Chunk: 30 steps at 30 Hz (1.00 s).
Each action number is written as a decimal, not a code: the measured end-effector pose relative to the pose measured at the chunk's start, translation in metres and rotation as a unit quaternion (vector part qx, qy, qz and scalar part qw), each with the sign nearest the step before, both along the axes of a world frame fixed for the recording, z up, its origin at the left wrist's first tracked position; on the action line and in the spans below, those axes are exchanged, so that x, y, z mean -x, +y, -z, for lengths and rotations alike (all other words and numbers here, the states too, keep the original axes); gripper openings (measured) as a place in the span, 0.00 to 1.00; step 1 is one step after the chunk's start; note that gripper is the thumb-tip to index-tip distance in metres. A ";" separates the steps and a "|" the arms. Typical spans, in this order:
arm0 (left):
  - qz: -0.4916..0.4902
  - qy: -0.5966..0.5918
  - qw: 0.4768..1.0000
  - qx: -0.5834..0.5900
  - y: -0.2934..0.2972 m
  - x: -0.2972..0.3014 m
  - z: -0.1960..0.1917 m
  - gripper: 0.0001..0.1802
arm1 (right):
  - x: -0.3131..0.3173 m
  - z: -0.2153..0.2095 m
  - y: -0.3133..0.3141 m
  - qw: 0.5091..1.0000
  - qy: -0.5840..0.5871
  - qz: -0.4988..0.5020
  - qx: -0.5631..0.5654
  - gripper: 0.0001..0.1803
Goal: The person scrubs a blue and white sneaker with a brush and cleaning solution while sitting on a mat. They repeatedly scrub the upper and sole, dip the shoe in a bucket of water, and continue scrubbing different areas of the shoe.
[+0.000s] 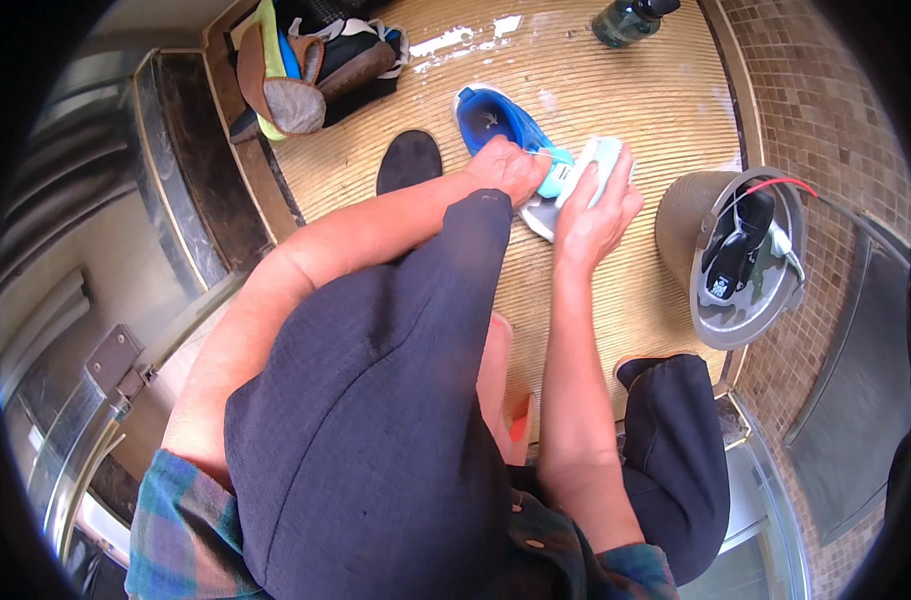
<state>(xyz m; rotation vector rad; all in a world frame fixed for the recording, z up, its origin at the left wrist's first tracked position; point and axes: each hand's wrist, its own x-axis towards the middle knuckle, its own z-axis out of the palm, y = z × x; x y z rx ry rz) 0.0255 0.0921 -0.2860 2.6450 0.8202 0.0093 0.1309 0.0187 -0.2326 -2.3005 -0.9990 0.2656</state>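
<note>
A blue shoe (483, 118) with a white rim lies on the ribbed tan floor in front of me. My left hand (512, 168) is closed on its side, just past my raised knee. Between my hands, the shoe's far part shows a light teal patch. My right hand (597, 215) grips a pale, white-and-teal block (603, 165), perhaps a brush, pressed close against the shoe; its underside is hidden. Under my right hand, a white edge of the shoe shows.
A grey bucket (680, 235) at the right holds black shoes or insoles. A dark bottle (623, 22) stands at the far right. Several shoes and insoles (315, 80) are piled at the far left. A black rounded sole-like shape (408, 160) lies left of the blue shoe. Tiled wall (805, 110) borders the right.
</note>
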 end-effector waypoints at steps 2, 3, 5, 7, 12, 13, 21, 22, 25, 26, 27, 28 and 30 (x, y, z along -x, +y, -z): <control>-0.008 0.011 1.000 0.025 0.000 0.002 0.000 0.07 | 0.022 -0.006 -0.011 0.998 -0.039 -0.052 -0.023 0.30; -0.012 0.016 0.999 0.036 0.002 0.003 0.000 0.07 | 0.026 0.000 -0.012 0.996 -0.076 -0.046 -0.007 0.30; -0.007 0.021 0.999 0.045 0.006 0.001 0.003 0.09 | 0.034 0.017 -0.015 0.988 -0.148 -0.034 0.024 0.31; 0.002 0.019 0.997 0.075 0.007 -0.003 0.001 0.11 | 0.022 0.030 -0.003 0.986 -0.155 0.005 0.061 0.32; -0.012 0.022 0.991 0.134 0.016 -0.004 -0.017 0.11 | -0.015 0.027 0.035 0.982 -0.072 0.066 0.162 0.30; -0.009 0.016 0.991 0.132 0.017 -0.004 -0.017 0.11 | -0.025 0.026 0.038 0.975 -0.028 0.086 0.201 0.30; -0.011 0.035 0.985 0.166 0.017 0.000 -0.021 0.13 | 0.018 0.010 -0.006 0.987 -0.104 -0.081 -0.087 0.31; -0.010 0.024 0.986 0.163 0.017 -0.001 -0.017 0.13 | 0.028 0.011 -0.004 0.987 -0.115 -0.070 -0.086 0.29; 0.001 0.033 0.986 0.164 0.020 -0.002 -0.015 0.13 | 0.012 0.010 0.022 0.993 -0.060 0.000 0.104 0.29; 0.008 0.037 0.985 0.167 0.019 -0.005 -0.018 0.13 | 0.002 0.016 0.032 0.990 -0.037 0.016 0.138 0.28; 0.001 0.034 0.985 0.167 0.020 -0.006 -0.020 0.13 | -0.004 0.018 0.038 0.989 -0.048 -0.007 0.143 0.28; -0.005 0.031 0.985 0.167 0.020 -0.004 -0.024 0.13 | -0.010 0.019 0.042 0.987 -0.060 -0.029 0.148 0.28; -0.015 0.042 0.989 0.139 0.019 -0.002 -0.023 0.12 | -0.018 0.020 0.041 0.989 -0.032 -0.040 0.140 0.26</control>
